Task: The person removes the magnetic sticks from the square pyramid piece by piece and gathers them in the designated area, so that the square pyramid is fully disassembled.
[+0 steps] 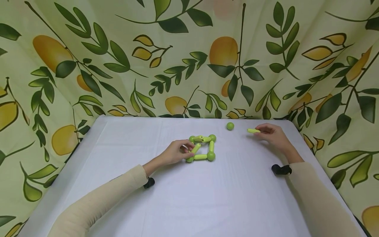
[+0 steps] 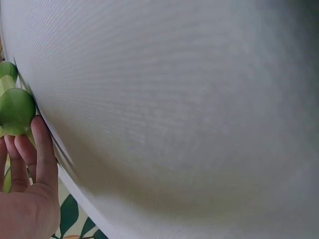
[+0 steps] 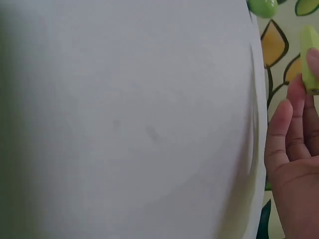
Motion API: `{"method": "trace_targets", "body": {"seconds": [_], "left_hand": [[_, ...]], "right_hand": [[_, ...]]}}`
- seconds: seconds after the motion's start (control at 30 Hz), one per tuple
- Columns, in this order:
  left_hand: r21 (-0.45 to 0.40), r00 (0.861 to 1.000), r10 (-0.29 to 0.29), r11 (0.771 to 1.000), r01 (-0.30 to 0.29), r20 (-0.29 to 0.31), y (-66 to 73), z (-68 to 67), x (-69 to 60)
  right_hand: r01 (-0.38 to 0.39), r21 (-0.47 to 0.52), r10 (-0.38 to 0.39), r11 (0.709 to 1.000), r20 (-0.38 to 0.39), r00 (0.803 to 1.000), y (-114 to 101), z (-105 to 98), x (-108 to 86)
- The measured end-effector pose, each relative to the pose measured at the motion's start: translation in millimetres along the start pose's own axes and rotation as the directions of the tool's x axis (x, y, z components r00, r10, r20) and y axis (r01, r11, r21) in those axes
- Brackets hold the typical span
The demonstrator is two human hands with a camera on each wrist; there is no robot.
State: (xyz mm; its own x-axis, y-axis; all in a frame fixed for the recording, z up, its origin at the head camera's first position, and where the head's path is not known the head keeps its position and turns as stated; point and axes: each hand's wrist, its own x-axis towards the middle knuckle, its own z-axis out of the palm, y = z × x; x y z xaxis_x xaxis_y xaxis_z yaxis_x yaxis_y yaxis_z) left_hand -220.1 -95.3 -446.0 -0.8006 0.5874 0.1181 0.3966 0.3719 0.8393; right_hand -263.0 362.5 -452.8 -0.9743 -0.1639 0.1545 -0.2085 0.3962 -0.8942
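Several green balls and short yellow-green sticks form a four-sided frame, with a ball (image 1: 211, 156) at its front right corner. The left hand (image 1: 176, 152) grips the front left ball (image 1: 189, 159); in the left wrist view its fingers lie against that ball (image 2: 17, 112). From this corner a stick (image 1: 196, 148) slants up to the right. At the back, two sticks (image 1: 206, 139) meet between the corner balls. Off to the right, the right hand (image 1: 273, 137) pinches a loose stick (image 1: 253, 130) between thumb and fingers, also visible in the right wrist view (image 3: 310, 64).
A loose green ball (image 1: 230, 126) lies near the table's back edge, between the frame and the right hand. White cloth covers the table (image 1: 237, 197). Behind it hangs a curtain (image 1: 189, 42) printed with leaves and fruit. Dark devices are on both wrists.
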Motion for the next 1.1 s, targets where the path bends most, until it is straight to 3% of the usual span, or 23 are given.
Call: {"method": "trace_targets", "body": {"seconds": [0.47, 0.77, 1.1], "left_hand": [[-0.010, 1.000, 0.008, 1.000, -0.008, 0.001, 0.3, 0.0, 1.4], [-0.005, 1.000, 0.004, 1.000, -0.004, 0.007, 0.0, -0.1, 1.1], [0.017, 1.000, -0.016, 1.000, 0.015, 0.013, 1.3, -0.5, 1.3]], "right_hand": [[-0.100, -0.147, 0.103, 0.984, 0.008, 0.995, 9, -18, 24.2], [-0.122, -0.201, 0.133, 0.972, 0.042, 0.990, 8, -20, 29.1], [-0.173, -0.246, 0.180, 0.954, 0.003, 0.984, 13, -39, 30.1]]}}
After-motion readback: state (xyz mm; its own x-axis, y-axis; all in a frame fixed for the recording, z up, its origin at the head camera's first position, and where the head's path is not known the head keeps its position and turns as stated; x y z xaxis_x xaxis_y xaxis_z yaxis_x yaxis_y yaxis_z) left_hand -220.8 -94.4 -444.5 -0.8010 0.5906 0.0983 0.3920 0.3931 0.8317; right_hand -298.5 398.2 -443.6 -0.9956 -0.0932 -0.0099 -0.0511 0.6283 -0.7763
